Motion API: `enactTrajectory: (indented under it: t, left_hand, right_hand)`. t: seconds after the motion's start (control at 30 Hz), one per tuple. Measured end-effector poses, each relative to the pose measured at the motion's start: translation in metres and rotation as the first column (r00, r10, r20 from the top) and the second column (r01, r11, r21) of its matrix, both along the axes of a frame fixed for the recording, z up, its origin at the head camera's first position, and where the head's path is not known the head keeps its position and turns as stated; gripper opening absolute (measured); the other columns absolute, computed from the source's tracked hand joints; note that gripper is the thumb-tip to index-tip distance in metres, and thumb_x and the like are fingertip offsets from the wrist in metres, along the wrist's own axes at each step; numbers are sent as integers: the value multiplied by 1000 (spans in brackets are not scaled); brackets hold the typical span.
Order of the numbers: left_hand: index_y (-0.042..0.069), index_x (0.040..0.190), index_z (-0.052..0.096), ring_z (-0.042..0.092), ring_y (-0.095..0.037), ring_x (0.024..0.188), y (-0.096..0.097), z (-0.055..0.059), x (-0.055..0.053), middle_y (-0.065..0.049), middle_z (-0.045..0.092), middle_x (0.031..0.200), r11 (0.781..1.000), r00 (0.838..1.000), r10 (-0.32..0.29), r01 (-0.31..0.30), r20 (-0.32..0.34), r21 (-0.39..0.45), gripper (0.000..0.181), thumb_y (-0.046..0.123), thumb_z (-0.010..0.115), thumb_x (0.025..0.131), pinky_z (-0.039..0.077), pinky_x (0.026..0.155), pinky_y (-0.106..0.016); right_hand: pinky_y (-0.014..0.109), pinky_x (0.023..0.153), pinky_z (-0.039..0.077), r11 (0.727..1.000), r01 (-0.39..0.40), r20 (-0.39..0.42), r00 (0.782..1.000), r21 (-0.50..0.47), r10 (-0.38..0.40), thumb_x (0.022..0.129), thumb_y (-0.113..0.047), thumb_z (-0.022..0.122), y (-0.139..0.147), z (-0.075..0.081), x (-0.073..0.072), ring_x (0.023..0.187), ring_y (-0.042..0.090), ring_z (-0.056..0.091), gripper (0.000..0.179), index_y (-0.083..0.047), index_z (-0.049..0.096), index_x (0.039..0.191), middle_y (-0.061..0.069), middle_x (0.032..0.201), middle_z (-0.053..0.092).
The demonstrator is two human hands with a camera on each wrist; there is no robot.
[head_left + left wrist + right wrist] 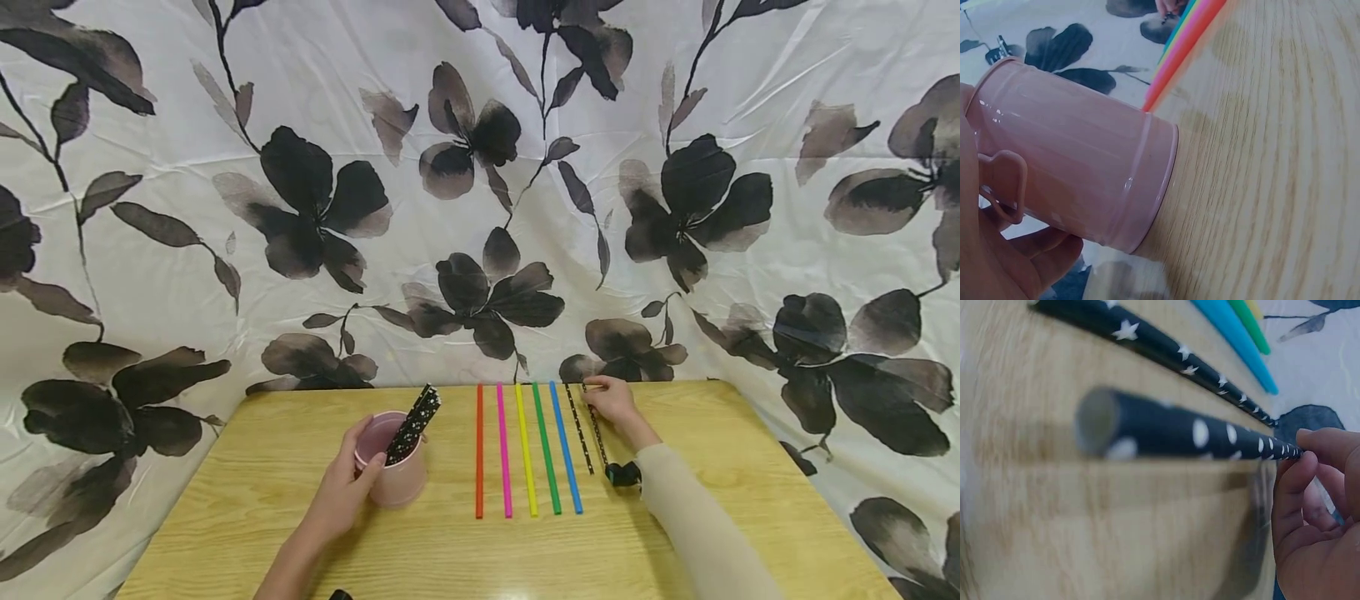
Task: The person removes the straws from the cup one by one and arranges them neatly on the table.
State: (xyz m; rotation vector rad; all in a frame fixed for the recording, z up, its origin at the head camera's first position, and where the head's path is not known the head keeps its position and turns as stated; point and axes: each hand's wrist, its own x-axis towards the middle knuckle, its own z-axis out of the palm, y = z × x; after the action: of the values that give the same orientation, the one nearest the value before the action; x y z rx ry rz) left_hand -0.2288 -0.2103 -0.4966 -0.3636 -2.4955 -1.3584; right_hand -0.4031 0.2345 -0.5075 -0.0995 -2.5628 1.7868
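My left hand (pixel 341 479) grips a pink metal pail (pixel 397 485) at the left, thumb over its rim. A small loop handle (pixel 1021 187) shows on the pail's side in the left wrist view. Several black paper straws with white patterns (pixel 411 425) lean out of the pail. At the far right of the row, my right hand (pixel 615 404) pinches the far end of a black straw with white dots (pixel 1200 433). Its near end stands off the table in the right wrist view. Beside it lies a black straw with white stars (pixel 1127 330).
Left of the star straw lie a blue straw (pixel 566 454), a green straw (pixel 547 454), a yellow straw (pixel 527 454), a pink straw (pixel 504 454) and a red straw (pixel 480 454), spaced in a row. A floral cloth (pixel 480 208) hangs behind the wooden table (pixel 450 554).
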Motion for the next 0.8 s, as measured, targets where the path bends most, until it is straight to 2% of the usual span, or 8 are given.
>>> enactTrajectory:
  t: [0.17, 0.4, 0.73, 0.8]
  left_hand:
    - [14, 152, 24, 42, -37, 131, 1, -2, 0, -20, 40, 145, 1000, 1000, -9, 9, 10, 2, 58, 28, 50, 103, 37, 100, -55]
    - [14, 152, 24, 42, -36, 131, 0, -2, 2, -20, 41, 145, 1000, 1000, -7, 6, 13, 14, 57, 24, 51, 103, 37, 100, -54]
    - [13, 153, 21, 40, -37, 132, 0, -1, 0, -20, 38, 147, 999, 999, -23, 23, 23, 24, 59, 24, 50, 103, 37, 100, -54]
    - [9, 153, 22, 41, -39, 131, 2, 6, 3, -23, 38, 146, 999, 999, -26, 26, 27, 20, 59, 22, 50, 103, 37, 99, -55]
  right_hand:
    - [26, 51, 47, 1000, 9, 1, 1000, 6, -9, 86, 1, 68, 1, -9, 1, 59, 16, 57, 37, 6, 61, 123, 18, 95, 68]
    - [27, 49, 46, 1000, 1, 7, 1000, 18, -2, 86, -1, 68, -3, -13, 0, 53, 13, 54, 37, 4, 62, 123, 17, 94, 69]
    - [27, 53, 49, 997, 11, -12, 1000, 72, -10, 84, -1, 69, -6, -16, -4, 62, 16, 61, 35, 3, 65, 118, 17, 93, 70]
    - [28, 54, 50, 996, 11, -23, 1000, 86, -9, 83, 0, 70, -6, -16, -5, 62, 16, 62, 34, 3, 66, 117, 17, 93, 70]
